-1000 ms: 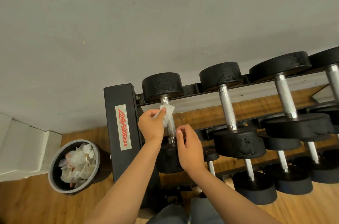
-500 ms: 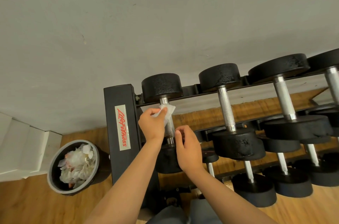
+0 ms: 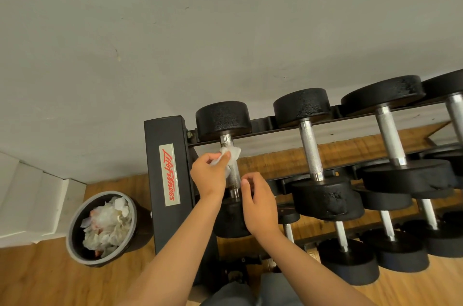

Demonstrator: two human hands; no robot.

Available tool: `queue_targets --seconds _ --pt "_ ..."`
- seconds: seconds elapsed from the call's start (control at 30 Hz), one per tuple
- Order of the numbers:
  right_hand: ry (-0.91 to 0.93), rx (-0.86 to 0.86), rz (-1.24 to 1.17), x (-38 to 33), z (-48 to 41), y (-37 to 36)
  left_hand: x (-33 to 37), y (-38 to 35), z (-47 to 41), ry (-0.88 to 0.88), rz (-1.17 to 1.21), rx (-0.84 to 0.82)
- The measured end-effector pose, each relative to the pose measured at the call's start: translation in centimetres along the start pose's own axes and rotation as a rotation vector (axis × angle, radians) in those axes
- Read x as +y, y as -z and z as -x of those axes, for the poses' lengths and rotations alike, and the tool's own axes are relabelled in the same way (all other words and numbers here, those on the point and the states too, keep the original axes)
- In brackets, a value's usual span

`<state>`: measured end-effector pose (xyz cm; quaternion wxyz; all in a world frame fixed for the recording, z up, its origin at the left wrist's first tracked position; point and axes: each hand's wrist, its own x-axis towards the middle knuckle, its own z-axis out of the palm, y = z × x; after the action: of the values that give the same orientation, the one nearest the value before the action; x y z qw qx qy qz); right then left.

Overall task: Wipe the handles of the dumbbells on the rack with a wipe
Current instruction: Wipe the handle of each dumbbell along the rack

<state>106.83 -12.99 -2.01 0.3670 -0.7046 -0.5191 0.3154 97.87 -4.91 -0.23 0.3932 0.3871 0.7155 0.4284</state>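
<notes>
The leftmost dumbbell on the top tier has a chrome handle (image 3: 235, 176) between two black heads. My left hand (image 3: 209, 175) pinches a crumpled white wipe (image 3: 232, 154) against the upper part of that handle. Beside the handle's lower end is my right hand (image 3: 258, 203), fingers loosely curled over the near head and holding nothing. More dumbbells with chrome handles (image 3: 310, 153) (image 3: 390, 137) lie to the right on the black rack (image 3: 162, 135).
A round grey bin (image 3: 75, 243) full of used wipes stands on the wooden floor left of the rack. Smaller dumbbells (image 3: 340, 233) fill the lower tier. A grey wall rises behind the rack. White steps are at the far left.
My left hand and the wipe have shifted only slightly along the handle. My right hand stays beside the handle's lower end.
</notes>
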Motion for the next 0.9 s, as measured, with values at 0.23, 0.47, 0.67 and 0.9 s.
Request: queue_targets --seconds 0.23,0.47,0.67,0.9 --pt "0.001 0.012 0.000 0.0 0.0 0.0 2.1 0.0 -1.9 0.024 -0.020 -0.015" --pt "-0.004 0.004 -0.018 0.0 0.0 -0.1 -0.9 1.9 0.7 -0.002 -0.131 -0.148" --pt "-0.010 0.002 -0.020 0.0 0.1 0.0 -1.2 2.7 -0.1 0.013 -0.215 -0.260" --pt "-0.015 -0.002 -0.018 -0.1 0.1 0.0 -1.9 3.6 0.9 -0.001 -0.320 -0.382"
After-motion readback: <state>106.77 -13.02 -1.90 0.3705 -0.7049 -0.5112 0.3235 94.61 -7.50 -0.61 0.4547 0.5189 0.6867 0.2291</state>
